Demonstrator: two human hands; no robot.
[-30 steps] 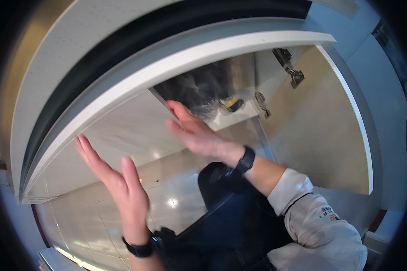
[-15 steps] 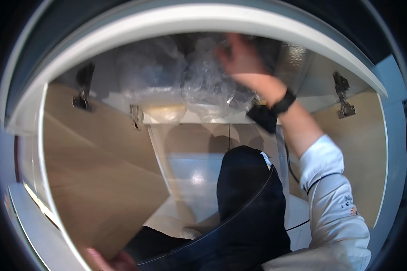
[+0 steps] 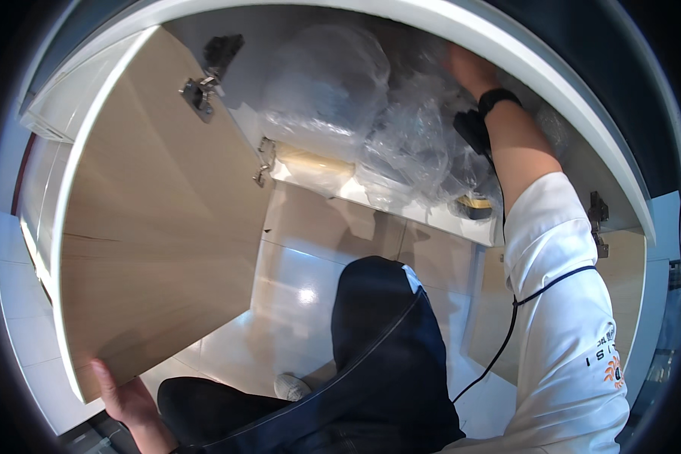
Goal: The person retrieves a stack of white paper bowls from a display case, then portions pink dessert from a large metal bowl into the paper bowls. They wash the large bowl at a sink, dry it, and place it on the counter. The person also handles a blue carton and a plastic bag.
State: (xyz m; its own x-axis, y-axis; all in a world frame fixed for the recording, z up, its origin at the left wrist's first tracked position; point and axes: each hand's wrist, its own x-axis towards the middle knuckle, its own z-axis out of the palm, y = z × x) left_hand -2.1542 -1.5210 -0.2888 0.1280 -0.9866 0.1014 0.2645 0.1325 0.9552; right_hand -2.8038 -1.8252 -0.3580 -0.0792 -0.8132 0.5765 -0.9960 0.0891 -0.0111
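Observation:
At the lower left, my left hand (image 3: 129, 401) is closed at the bottom edge of the wooden cabinet door (image 3: 159, 227); its thumb shows against the edge and the other fingers are mostly hidden. My right hand (image 3: 471, 69) reaches deep into the cabinet under the white countertop rim, and its fingers are out of sight behind clear plastic. Beside it lie crumpled clear plastic bags (image 3: 408, 136). Further left is a large plastic-wrapped bundle (image 3: 325, 83), with a flat yellowish pack (image 3: 314, 163) in front. A small black and yellow item (image 3: 474, 204) lies near the shelf's front edge.
The white countertop edge (image 3: 401, 9) arches over the opening. A second door (image 3: 613, 265) stands open on the right. Metal hinges (image 3: 198, 97) jut out on the left. Below are my bent knee (image 3: 378, 303) and the tiled floor (image 3: 299, 280). A black cord (image 3: 499, 352) hangs from my right arm.
The view has shifted, bringing more of the left door into sight. My right hand has gone deeper among the bags, and my left hand shows more fully at the door's edge.

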